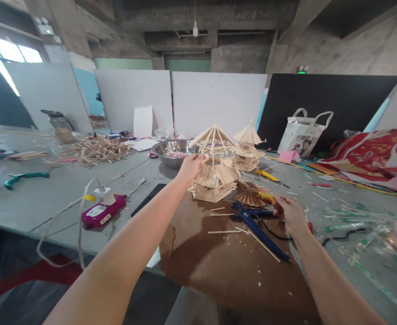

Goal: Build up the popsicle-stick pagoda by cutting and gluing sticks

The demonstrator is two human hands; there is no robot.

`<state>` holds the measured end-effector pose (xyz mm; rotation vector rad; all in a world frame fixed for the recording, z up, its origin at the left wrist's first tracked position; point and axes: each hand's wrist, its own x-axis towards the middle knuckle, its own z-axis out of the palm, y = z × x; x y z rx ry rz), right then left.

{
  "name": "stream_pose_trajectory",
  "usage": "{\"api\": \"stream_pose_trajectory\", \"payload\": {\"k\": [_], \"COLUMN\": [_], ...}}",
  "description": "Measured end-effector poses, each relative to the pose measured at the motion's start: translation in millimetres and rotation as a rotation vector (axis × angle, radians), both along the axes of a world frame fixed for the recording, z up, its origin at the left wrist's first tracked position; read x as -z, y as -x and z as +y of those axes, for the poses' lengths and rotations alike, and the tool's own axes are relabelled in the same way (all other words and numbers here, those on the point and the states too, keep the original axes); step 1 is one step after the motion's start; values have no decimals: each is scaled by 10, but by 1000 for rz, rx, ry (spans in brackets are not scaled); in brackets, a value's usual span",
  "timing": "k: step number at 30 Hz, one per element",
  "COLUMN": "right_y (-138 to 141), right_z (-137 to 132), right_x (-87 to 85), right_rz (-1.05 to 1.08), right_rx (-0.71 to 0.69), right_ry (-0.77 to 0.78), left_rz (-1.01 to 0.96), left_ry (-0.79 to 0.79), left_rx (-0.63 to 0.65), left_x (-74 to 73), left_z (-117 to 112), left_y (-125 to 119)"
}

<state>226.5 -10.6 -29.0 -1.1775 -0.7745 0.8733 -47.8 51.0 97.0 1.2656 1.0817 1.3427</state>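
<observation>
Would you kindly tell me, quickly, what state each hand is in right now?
Left hand: closed, holding the wooden stick model at its side.
Right hand: closed, apparently holding the yellow-tipped tool.

Rough concrete ceiling (347,18), heavy beams (218,16); single bulb (195,30) hanging on a cord (195,11). Bare concrete wall (367,52), right. Bright paned window (11,47), far left. Two white panels (218,104) upright side by side behind a long grey table (2,203); black panel (340,97) to their right, green-lit emergency light (303,70) above its top edge.
</observation>
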Motion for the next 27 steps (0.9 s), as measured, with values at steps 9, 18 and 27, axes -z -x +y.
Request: {"api": "stream_pose_trajectory", "payload": {"k": [9, 18, 27], "right_y": [0, -5, 2], "right_z": [2, 9, -2], "right_x": [3, 10, -2], "right_rz": [7, 24, 16], "right_rx": [-6, -19, -16], "right_ry": [9, 8, 7], "left_rz": [-15, -4, -29], "left_ry": [8, 58, 51], "left_rx": [60, 80, 109], "left_x": [-59, -163, -168], "left_z": [24, 0, 12], "left_y": [27, 14, 11]}}
